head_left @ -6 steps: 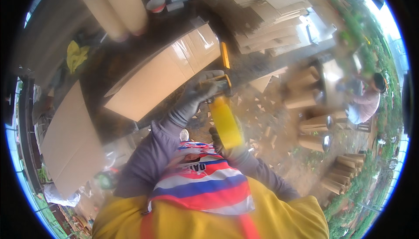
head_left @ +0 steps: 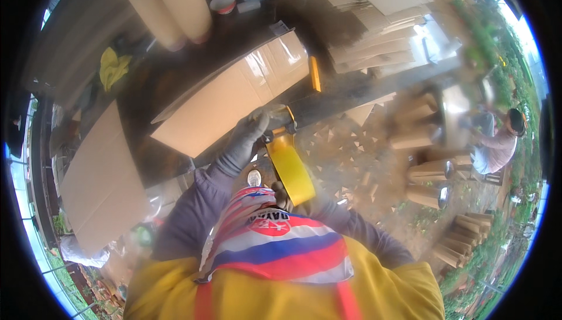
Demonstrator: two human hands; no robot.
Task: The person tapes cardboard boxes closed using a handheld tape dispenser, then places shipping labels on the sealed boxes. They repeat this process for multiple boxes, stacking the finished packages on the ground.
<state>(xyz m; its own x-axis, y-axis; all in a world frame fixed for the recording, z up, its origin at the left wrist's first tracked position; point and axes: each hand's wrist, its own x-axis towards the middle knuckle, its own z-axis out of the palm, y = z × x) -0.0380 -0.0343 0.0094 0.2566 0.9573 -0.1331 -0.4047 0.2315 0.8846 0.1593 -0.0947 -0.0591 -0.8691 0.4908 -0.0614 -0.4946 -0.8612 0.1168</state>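
Note:
My left hand (head_left: 257, 126), in a grey glove, is closed around the orange-and-black frame of what looks like a tape dispenser (head_left: 283, 126). From it a broad yellow strip or roll (head_left: 293, 171) slants down toward my right hand. At that lower end is my gloved right hand (head_left: 282, 196), mostly hidden behind the yellow piece and the cloth at my chest; its grip cannot be made out. Just beyond my left hand lies a long folded cardboard box (head_left: 228, 95) with shiny clear tape across its far end. Beside that end rests a slim orange tool (head_left: 315, 74).
Flat cardboard sheets (head_left: 374, 33) are stacked at the far right of the dark table. Cardboard tubes (head_left: 164, 7), a bowl (head_left: 223, 3) and a yellow cloth (head_left: 113, 68) stand at the back left. Another cardboard sheet (head_left: 99, 179) is at left. A person (head_left: 497, 141) sits at right near several tubes (head_left: 462, 241).
Both hands and the yellow piece have shifted slightly left and toward my body relative to the box. The whole view has swung a little, so the surroundings appear farther right.

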